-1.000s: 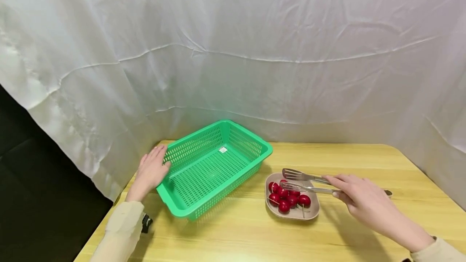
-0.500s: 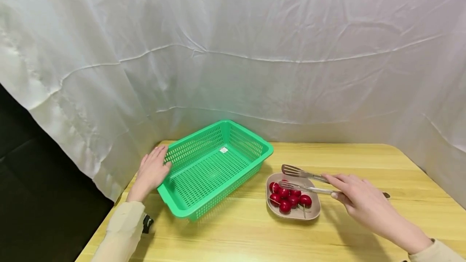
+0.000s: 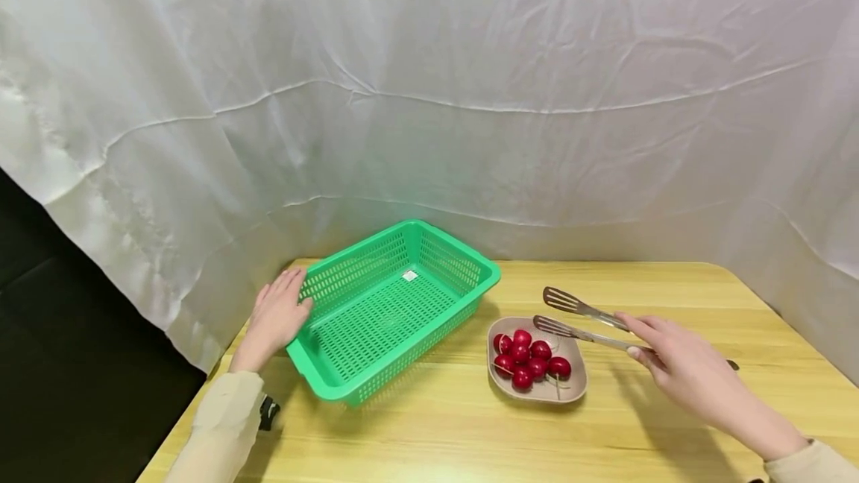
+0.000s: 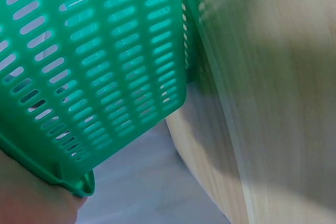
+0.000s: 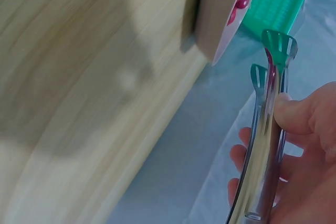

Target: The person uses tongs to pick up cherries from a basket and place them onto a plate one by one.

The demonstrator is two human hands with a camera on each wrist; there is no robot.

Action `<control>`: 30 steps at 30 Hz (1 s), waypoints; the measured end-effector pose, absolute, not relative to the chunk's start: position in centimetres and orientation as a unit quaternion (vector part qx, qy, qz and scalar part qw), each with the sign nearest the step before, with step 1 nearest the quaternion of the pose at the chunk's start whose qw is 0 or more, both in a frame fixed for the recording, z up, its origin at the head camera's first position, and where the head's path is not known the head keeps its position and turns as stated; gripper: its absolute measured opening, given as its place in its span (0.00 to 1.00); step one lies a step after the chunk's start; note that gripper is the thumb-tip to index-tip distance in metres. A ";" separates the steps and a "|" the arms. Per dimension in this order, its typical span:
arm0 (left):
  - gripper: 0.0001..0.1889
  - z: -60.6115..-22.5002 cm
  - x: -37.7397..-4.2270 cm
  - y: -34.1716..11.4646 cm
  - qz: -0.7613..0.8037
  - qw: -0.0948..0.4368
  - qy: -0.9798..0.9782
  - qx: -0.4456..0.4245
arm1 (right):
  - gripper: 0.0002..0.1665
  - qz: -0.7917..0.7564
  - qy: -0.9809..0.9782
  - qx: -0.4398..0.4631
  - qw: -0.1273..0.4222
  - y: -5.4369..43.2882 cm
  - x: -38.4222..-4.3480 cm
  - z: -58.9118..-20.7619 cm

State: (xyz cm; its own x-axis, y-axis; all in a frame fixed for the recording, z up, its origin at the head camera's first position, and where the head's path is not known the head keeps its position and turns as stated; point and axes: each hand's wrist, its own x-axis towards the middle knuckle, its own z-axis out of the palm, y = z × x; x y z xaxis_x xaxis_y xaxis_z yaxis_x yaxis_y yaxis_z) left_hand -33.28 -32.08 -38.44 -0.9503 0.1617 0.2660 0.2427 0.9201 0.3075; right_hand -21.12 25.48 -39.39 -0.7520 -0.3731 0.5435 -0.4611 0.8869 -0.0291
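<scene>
A green slotted plastic basket stands on the left of the table, holding only a small white label on its floor. My left hand grips the rim at the basket's left end, thumb on the inner side. Metal tongs with slotted tips are in my right hand, thumb and fingers on either side of their arms. The tongs' arms are spread, nothing between the tips. Below and left of the tips sits a shallow pinkish-beige dish, with several red cherries, some with pale stems.
The wooden table has its far edge against a hanging pale cloth. A dark surface lies beyond the table's left edge. The dish is just right of the basket.
My right hand has drawn the tongs to the right and slightly up, from over the cherries toward the dish's far right side. The left hand stays on the basket rim.
</scene>
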 end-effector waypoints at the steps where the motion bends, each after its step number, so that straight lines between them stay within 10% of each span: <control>1: 0.32 -38.4 -33.2 -32.1 -0.171 0.118 -0.973 -0.103 | 0.34 0.081 -0.935 0.217 0.269 25.8 -21.2 -39.5; 30: 0.32 -38.2 -33.2 -32.1 -0.171 0.117 -0.972 -0.108 | 0.31 0.101 -0.983 0.061 0.143 37.6 -19.8 -44.0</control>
